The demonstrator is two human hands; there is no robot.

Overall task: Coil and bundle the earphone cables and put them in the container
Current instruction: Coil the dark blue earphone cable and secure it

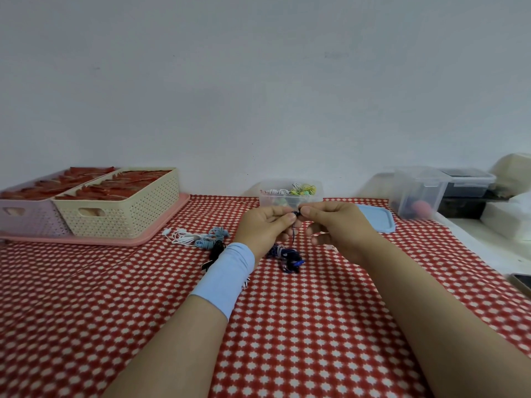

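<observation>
My left hand [265,226] and my right hand [337,225] meet above the red patterned tablecloth, both pinching the end of a dark blue earphone cable [293,235]. The cable hangs down to a tangled dark blue heap [287,258] on the cloth below my hands. Just behind my hands stands a clear plastic container [290,196] with white, yellow and green coiled earphones inside. White earphones [181,236], a light blue bundle [211,238] and a black set [217,249] lie loose to the left of my left wrist.
A cream basket [123,208] and a lilac basket [26,214] of red items sit on a pink tray at far left. A light blue lid [376,221] lies right of the container. Clear storage boxes [422,193] stand at back right. A phone edge [521,282] shows at right.
</observation>
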